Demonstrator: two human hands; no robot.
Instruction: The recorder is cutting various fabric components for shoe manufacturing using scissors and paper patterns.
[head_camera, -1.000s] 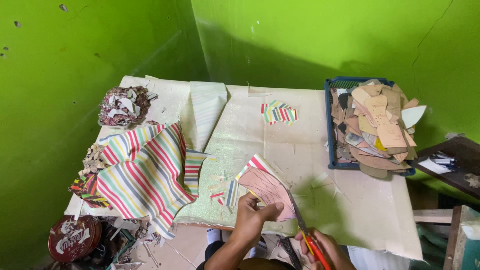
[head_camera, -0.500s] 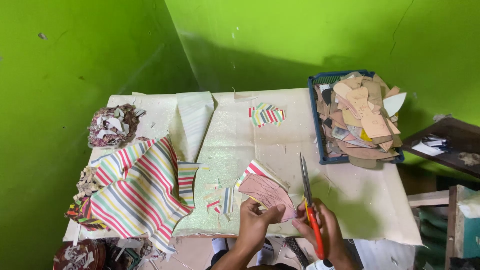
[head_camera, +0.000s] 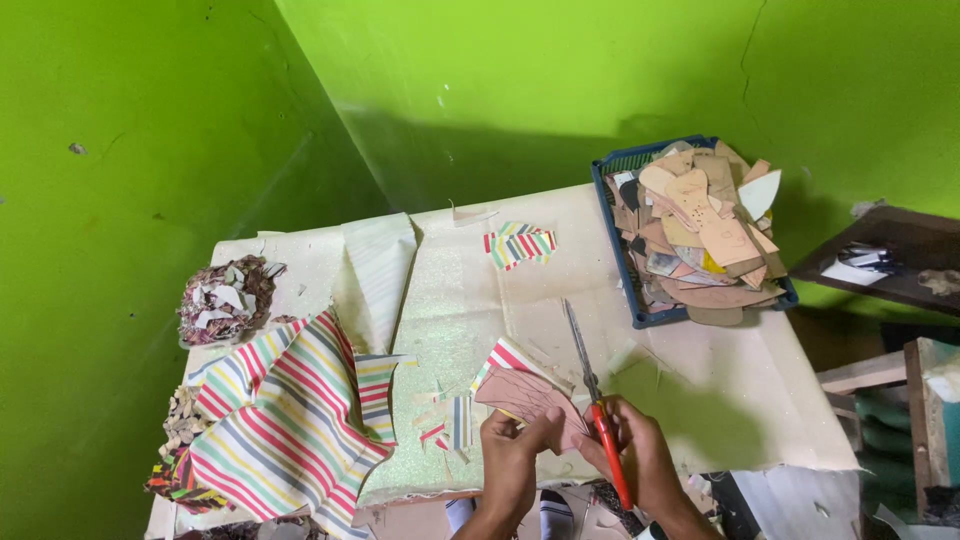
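My left hand (head_camera: 512, 447) pinches a pinkish-brown cut-out piece (head_camera: 528, 396) that lies on a strip of striped fabric (head_camera: 506, 357) near the table's front edge. My right hand (head_camera: 640, 447) grips red-handled scissors (head_camera: 592, 390), their steel blades pointing away from me just right of the piece. Small striped scraps (head_camera: 452, 418) lie to the left of my left hand.
A large striped cloth (head_camera: 285, 420) covers the table's left front. A blue tray (head_camera: 616, 245) heaped with tan cut-outs stands at the back right. Cut striped pieces (head_camera: 520, 244) lie at the back middle. A scrap pile (head_camera: 222, 298) sits far left. Green walls enclose the corner.
The scissors rose from low at my right side and now point upward beside the piece. My left hand keeps its hold. The camera has drifted, shifting the table in view.
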